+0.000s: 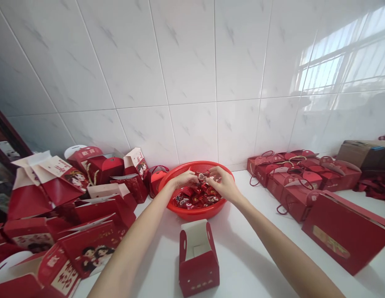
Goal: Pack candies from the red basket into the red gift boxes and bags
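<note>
A red plastic basket (192,214) against the wall holds a heap of red wrapped candies (197,198). My left hand (186,179) is over the basket's left part, its fingers closed on a wrapped candy (201,177) with light lettering. Across from it, my right hand (222,182) hovers above the candies, fingers curved and thumb apart; I see nothing held in it. Between my forearms stands a small red gift box (198,269), its top open and its pale inside showing no candy.
Several open red and cream gift boxes (96,244) crowd the left side. On the right are rows of closed red boxes (301,198) with cord handles, a larger red box or bag (344,231) and a brown carton (363,154). A tiled wall (192,82) rises behind the white tabletop (242,248).
</note>
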### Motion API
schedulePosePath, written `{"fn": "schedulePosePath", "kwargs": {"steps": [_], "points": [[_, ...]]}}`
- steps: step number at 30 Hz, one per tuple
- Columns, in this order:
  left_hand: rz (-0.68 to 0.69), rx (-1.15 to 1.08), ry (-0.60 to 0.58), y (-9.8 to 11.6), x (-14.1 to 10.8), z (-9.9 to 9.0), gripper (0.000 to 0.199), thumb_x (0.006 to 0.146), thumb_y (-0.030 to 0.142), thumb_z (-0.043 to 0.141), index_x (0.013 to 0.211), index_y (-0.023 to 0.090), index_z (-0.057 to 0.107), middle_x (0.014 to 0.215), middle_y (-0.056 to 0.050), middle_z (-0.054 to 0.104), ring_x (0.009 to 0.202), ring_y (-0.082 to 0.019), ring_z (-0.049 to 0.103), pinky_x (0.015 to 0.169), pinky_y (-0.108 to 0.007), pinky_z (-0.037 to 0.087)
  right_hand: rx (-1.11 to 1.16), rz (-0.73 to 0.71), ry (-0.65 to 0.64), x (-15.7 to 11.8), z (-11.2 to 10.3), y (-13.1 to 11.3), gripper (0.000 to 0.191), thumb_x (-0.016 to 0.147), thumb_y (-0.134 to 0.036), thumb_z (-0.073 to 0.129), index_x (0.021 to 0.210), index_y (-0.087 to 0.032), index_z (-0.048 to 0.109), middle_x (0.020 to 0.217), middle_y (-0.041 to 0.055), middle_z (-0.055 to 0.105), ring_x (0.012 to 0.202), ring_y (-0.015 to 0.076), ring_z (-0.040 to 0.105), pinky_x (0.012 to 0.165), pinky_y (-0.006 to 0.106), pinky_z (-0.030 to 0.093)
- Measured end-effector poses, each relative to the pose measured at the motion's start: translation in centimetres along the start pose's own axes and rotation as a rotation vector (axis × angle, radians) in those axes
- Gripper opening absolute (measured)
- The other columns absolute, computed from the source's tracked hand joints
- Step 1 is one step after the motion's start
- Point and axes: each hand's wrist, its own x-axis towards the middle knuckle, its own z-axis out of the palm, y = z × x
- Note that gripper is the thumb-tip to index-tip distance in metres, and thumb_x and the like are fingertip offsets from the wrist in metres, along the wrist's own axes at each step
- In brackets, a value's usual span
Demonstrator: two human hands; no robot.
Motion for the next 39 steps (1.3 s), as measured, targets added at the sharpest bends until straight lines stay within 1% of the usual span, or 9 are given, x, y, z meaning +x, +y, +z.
{"fn": "schedulePosePath", "kwargs": {"steps": [5, 10, 16, 20, 26, 28, 31, 34, 39], "points": [[0.007, 0.027, 0.027, -0.5, -0.2, 0.2, 0.005, 0.065, 0.014, 0.06, 0.065, 0.016, 0.066, 0.072, -0.002, 0.068, 0.08, -0.016, 0.066, 0.081, -0.028, 0.055, 0.196, 0.145, -0.126, 3.9, 2.1, 2.3, 0.009, 0.061, -0.02, 0.073, 0.066, -0.02, 0.066, 0.068, -0.0004, 0.069, 0.068, 0.016, 0.062, 0.064, 0.027, 0.046], [0.074, 0.235, 0.132, -1.2, 0.3, -0.4, 0.025, 0.072, 0.012, 0.06, 0.09, 0.016, 0.077, 0.094, -0.004, 0.077, 0.094, -0.018, 0.069, 0.086, -0.026, 0.055, 0.386, 0.268, 0.084, 5.1, 1.7, 4.1, 0.015, 0.061, -0.025, 0.071, 0.071, -0.019, 0.062, 0.063, -0.0014, 0.065, 0.059, 0.0138, 0.059, 0.055, 0.026, 0.046], [0.025, 0.529, 0.303, -2.2, 1.3, -1.0, 0.046, 0.065, 0.004, 0.052, 0.104, 0.011, 0.076, 0.083, -0.007, 0.077, 0.076, -0.022, 0.07, 0.067, -0.028, 0.055, 0.608, 0.407, 0.261, 5.5, 0.5, 5.5, 0.02, 0.057, -0.025, 0.07, 0.066, -0.021, 0.052, 0.061, -0.0035, 0.061, 0.058, 0.0125, 0.059, 0.056, 0.026, 0.051], [0.058, 0.614, 0.291, -2.0, 1.3, -0.6, 0.043, 0.065, 0.004, 0.054, 0.099, 0.017, 0.077, 0.098, -0.005, 0.078, 0.092, -0.022, 0.071, 0.077, -0.026, 0.055, 0.711, 0.45, 0.307, 5.4, 0.4, 5.5, 0.024, 0.053, -0.021, 0.073, 0.065, -0.021, 0.052, 0.061, -0.0037, 0.061, 0.058, 0.0127, 0.059, 0.055, 0.026, 0.052], [0.118, 0.961, 0.066, 0.3, 1.6, 0.9, 0.027, 0.07, 0.014, 0.064, 0.093, 0.019, 0.077, 0.1, -0.007, 0.076, 0.1, -0.029, 0.069, 0.09, -0.035, 0.053, 0.783, 0.485, 0.305, 4.9, 0.5, 4.6, 0.021, 0.053, -0.019, 0.074, 0.069, -0.018, 0.061, 0.062, -0.002, 0.065, 0.055, 0.0125, 0.058, 0.05, 0.025, 0.048], [0.103, 1.066, 0.059, 1.0, 2.1, 1.2, 0.044, 0.068, 0.019, 0.071, 0.111, 0.019, 0.073, 0.119, -0.013, 0.07, 0.111, -0.035, 0.065, 0.096, -0.042, 0.05, 0.789, 0.497, 0.307, 4.9, 0.6, 4.5, 0.019, 0.053, -0.017, 0.073, 0.068, -0.018, 0.062, 0.06, -0.0024, 0.064, 0.052, 0.0118, 0.056, 0.048, 0.024, 0.046], [0.05, 1.142, 0.06, 1.1, 3.1, 1.3, 0.092, 0.064, 0.03, 0.079, 0.149, 0.026, 0.044, 0.15, -0.017, 0.046, 0.131, -0.04, 0.052, 0.104, -0.048, 0.045, 0.79, 0.505, 0.313, 4.9, 0.7, 4.4, 0.018, 0.053, -0.016, 0.071, 0.068, -0.018, 0.063, 0.06, -0.0021, 0.065, 0.051, 0.0122, 0.057, 0.047, 0.025, 0.044], [0.018, 1.09, 0.036, 0.2, 4.2, 1.1, 0.115, 0.059, 0.037, 0.083, 0.158, 0.031, 0.024, 0.162, -0.016, 0.028, 0.139, -0.041, 0.043, 0.109, -0.048, 0.04, 0.789, 0.501, 0.319, 4.9, 0.8, 4.5, 0.018, 0.052, -0.016, 0.071, 0.068, -0.018, 0.063, 0.059, -0.0022, 0.066, 0.05, 0.0125, 0.057, 0.047, 0.025, 0.044], [0.112, 0.948, 0.048, -1.4, 5.1, -0.1, 0.076, 0.066, 0.03, 0.073, 0.139, 0.03, 0.055, 0.141, -0.005, 0.06, 0.129, -0.033, 0.056, 0.108, -0.042, 0.042, 0.784, 0.482, 0.334, 5.0, 0.8, 4.8, 0.02, 0.051, -0.017, 0.074, 0.067, -0.019, 0.063, 0.058, -0.0031, 0.065, 0.051, 0.0127, 0.058, 0.048, 0.025, 0.044]]}}
